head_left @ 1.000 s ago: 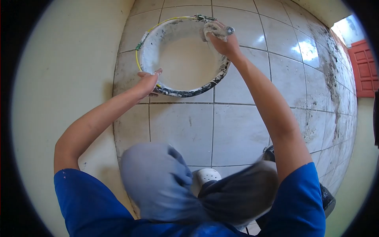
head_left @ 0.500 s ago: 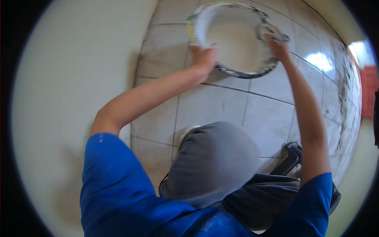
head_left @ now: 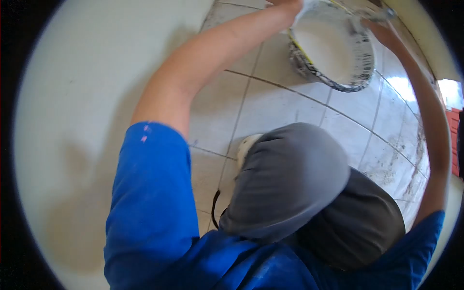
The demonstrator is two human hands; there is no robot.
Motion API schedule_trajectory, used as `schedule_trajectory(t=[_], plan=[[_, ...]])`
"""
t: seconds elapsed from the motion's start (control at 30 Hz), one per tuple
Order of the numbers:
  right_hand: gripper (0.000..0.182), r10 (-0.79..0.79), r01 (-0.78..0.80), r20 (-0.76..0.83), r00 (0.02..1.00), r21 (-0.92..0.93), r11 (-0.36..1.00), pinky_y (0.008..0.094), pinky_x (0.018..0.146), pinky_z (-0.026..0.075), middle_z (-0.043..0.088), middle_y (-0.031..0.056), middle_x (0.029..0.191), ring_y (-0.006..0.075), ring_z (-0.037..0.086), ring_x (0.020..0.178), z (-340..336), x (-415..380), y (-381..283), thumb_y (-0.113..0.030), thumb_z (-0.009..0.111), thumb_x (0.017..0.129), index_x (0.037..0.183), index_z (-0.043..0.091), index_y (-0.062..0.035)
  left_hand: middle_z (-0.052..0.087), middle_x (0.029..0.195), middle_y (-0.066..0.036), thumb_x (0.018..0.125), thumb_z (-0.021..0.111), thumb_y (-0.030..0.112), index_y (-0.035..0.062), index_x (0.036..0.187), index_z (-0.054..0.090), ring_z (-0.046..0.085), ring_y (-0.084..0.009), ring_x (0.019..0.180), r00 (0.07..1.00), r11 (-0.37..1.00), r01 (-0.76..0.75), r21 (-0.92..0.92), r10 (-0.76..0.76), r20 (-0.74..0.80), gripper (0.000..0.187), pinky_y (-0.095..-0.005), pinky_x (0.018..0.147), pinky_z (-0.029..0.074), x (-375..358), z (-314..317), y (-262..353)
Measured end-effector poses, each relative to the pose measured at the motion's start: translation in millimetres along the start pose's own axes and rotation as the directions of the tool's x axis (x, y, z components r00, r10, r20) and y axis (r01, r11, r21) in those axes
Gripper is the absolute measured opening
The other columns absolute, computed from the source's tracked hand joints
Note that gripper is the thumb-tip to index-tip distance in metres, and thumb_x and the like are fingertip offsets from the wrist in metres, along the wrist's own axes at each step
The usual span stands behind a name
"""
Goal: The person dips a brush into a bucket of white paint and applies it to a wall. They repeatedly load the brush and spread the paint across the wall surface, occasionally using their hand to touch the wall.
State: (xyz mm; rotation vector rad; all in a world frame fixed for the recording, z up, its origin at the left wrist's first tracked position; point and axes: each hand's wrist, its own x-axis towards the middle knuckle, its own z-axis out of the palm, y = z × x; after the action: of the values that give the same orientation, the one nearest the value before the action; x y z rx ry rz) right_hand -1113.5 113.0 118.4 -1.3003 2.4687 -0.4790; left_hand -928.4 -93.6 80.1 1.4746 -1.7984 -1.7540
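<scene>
A round bucket (head_left: 333, 87) holding off-white, paint-like liquid (head_left: 326, 50) is at the top of the view, over the tiled floor. Dark and white smears cover its wall, and a yellow line runs along its rim. My left hand (head_left: 282, 3) is at the bucket's upper left, mostly cut off by the frame's top edge, so its fingers do not show. At the upper right rim, my right hand (head_left: 380, 32) is closed around a whitish, smeared hand tool (head_left: 360, 25). Blur hides the tool's exact kind.
A pale wall (head_left: 92, 96) rises close on my left. Grey-white floor tiles (head_left: 280, 104) with dark joints and smudges lie below. My bent knee (head_left: 299, 174) in grey trousers is in front of me. A red object (head_left: 453, 137) shows at the far right.
The bucket has shifted right in view and now looks more tilted. My left hand has moved up and right to the frame's edge; my right hand has moved up and right too.
</scene>
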Motion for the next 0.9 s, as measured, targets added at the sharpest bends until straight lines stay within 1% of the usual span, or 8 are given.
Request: schedule_trajectory(t=[0.1,0.13,0.2,0.27,0.4,0.5,0.6,0.9], plan=[[0.025,-0.16,0.158,0.002,0.987,-0.152,0.976,0.0297,0.08,0.047,0.061,0.01,0.102,0.016,0.057,0.093,21.4,34.1,25.7,-0.02,0.055,0.087,0.111,0.058,-0.0119,0.011,0.147,-0.017,0.084,0.047,0.047,0.0057,0.142,0.007,0.018,-0.0385,0.133,0.994,0.976,-0.106,0.188,0.109,-0.003,0.082,-0.0496,0.106,0.023,29.3,17.1,1.7],[0.049,-0.032,0.003,0.106,0.994,0.264,0.964,0.0336,0.094,0.042,0.051,0.0203,0.124,0.0259,0.054,0.107,16.2,27.2,-35.8,-0.026,0.054,0.088,0.135,0.04,-0.0196,0.011,0.147,-0.017,0.084,0.045,0.049,0.006,0.142,0.005,0.019,-0.039,0.132,0.988,0.962,-0.152,0.228,0.151,0.022,0.083,-0.0495,0.106,0.022,35.5,18.3,-4.3],[0.03,-0.15,0.147,-0.015,0.989,0.333,0.932,0.0301,0.077,0.046,0.061,0.0084,0.097,0.0171,0.057,0.086,27.7,16.2,-50.6,-0.021,0.059,0.082,0.11,0.057,-0.0083,0.028,0.138,-0.024,0.08,0.047,0.047,-0.0067,0.136,0.017,0.028,-0.0371,0.127,0.889,0.805,-0.439,0.399,0.454,0.061,0.084,-0.0396,0.102,0.031,89.6,22.5,-35.8],[0.024,-0.315,0.348,-0.151,0.937,0.321,0.881,0.0315,0.069,0.049,0.067,0.0073,0.085,0.0156,0.06,0.075,55.6,25.2,-47.2,-0.018,0.062,0.077,0.098,0.066,-0.0067,0.03,0.135,-0.023,0.079,0.053,0.048,-0.0039,0.137,0.016,0.036,-0.0389,0.122,0.897,0.772,-0.424,0.474,0.43,0.102,0.086,-0.045,0.101,0.032,46.8,13.6,-25.0],[0.027,-0.118,0.139,-0.082,0.99,0.336,0.932,0.0303,0.073,0.049,0.066,0.0084,0.089,0.0182,0.06,0.079,72.8,14.3,-40.3,-0.019,0.064,0.075,0.1,0.065,-0.0095,0.039,0.126,-0.025,0.082,0.058,0.04,-0.0057,0.124,0.034,0.036,-0.0371,0.121,0.876,0.735,-0.456,0.501,0.471,0.106,0.067,-0.0411,0.101,0.032,30.1,21.5,-39.4],[0.028,-0.117,0.118,-0.027,0.993,0.425,0.898,0.029,0.075,0.047,0.065,0.0073,0.092,0.0177,0.06,0.083,80.6,3.2,-38.7,-0.016,0.063,0.075,0.102,0.064,-0.0095,0.034,0.127,-0.025,0.083,0.056,0.034,-0.0049,0.13,0.025,0.037,-0.0389,0.118,0.736,0.526,-0.639,0.562,0.63,0.248,0.068,-0.0452,0.097,0.035,21.8,14.8,-58.2],[0.029,-0.07,0.074,-0.024,0.997,0.397,0.915,0.0283,0.076,0.047,0.064,0.0053,0.093,0.0161,0.059,0.085,92.2,1.1,-28.5,-0.012,0.061,0.074,0.103,0.063,-0.01,0.035,0.124,-0.024,0.084,0.057,0.022,-0.0047,0.127,0.027,0.037,-0.0376,0.116,0.56,0.454,-0.81,0.371,0.787,0.259,0.059,-0.043,0.099,0.032,3.1,-5.2,-73.3],[0.033,-0.041,0.061,-0.052,0.998,0.462,0.885,0.0302,0.078,0.047,0.065,0.009,0.096,0.0201,0.061,0.087,82.4,-3.2,-40.6,-0.015,0.063,0.072,0.104,0.063,-0.008,0.039,0.12,-0.02,0.087,0.053,0.014,-0.0048,0.132,0.022,0.039,-0.0282,0.116,0.773,0.806,-0.582,-0.108,0.59,0.233,0.058,-0.0362,0.101,0.029,-36.7,-15.3,-81.0]])
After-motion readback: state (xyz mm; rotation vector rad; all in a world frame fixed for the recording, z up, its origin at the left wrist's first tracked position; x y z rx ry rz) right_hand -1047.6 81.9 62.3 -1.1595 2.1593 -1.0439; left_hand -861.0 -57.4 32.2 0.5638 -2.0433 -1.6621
